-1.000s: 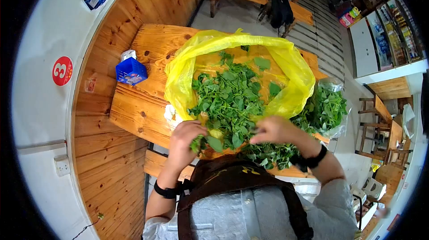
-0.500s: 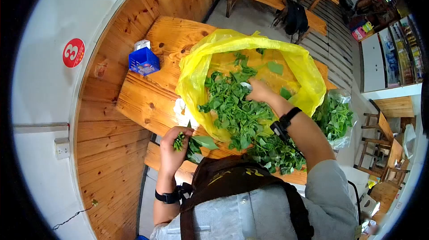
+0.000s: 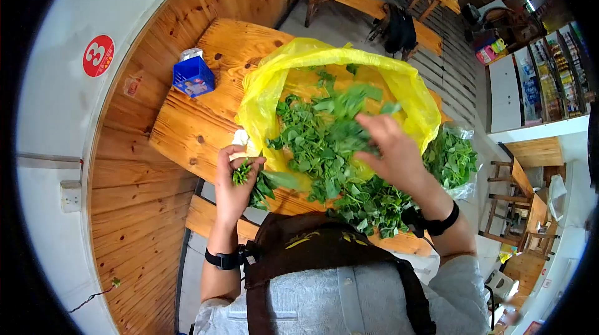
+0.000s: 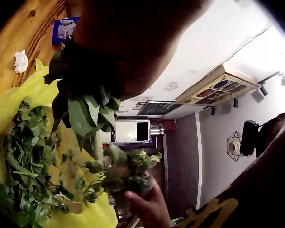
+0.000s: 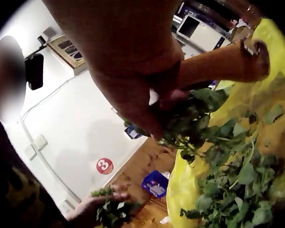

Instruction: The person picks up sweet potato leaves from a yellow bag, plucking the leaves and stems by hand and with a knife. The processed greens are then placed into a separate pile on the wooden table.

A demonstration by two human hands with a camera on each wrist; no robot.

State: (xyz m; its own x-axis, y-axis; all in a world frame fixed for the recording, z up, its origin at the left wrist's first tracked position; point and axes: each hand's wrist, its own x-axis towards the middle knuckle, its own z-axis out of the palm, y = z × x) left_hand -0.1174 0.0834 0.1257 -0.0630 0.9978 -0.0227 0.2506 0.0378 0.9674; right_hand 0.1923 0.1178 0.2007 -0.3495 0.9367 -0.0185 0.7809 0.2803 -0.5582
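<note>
My left hand (image 3: 232, 185) grips a small bunch of leafy greens (image 3: 262, 190), its cut stem ends showing by the thumb and its leaves hanging toward the bag. In the left wrist view those broad leaves (image 4: 88, 114) dangle below the hand. Over the pile, my right hand (image 3: 399, 151) holds a blurred clump of leafy greens (image 5: 192, 116) between thumb and fingers. One finger of it stretches out straight in the right wrist view. Beneath lies a heap of greens (image 3: 302, 141) on the spread yellow plastic bag (image 3: 259, 101).
More greens (image 3: 368, 207) lie at the near table edge, and a clear bag of greens (image 3: 455, 157) sits at the right. A blue plastic holder (image 3: 193, 77) and a crumpled white tissue (image 3: 241, 138) are on the left of the wooden table (image 3: 181, 124). Wood panelling borders the left.
My right hand reached forward into the heap, then drew back toward me with greens in its fingers. The left hand kept its bunch and turned slightly, fingers now spread nearer the tissue.
</note>
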